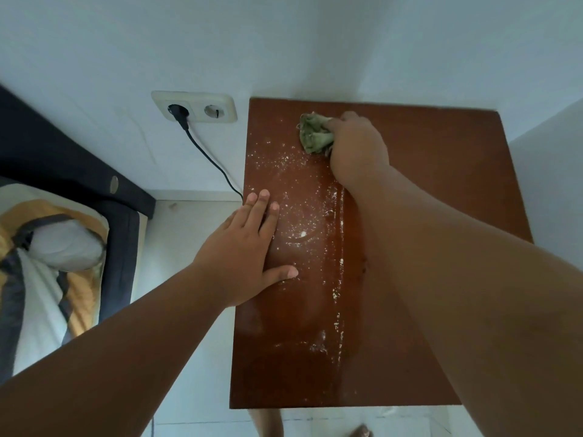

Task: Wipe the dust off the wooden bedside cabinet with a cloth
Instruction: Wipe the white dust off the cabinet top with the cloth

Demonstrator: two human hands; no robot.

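- Dark fabric headboard and a striped pillow sit at my far left.
- A black plug fills the wall socket.
- My left hand lies flat, fingers spread, on the tabletop edge.
- White dust speckles the wooden cabinet's left half.
- My right hand clutches the bunched green cloth near the back edge.

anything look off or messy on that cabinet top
White dust speckles the left half of the wooden cabinet top, with a streaky line down the middle. The right side looks clean. The right hand presses a green cloth at the far edge.
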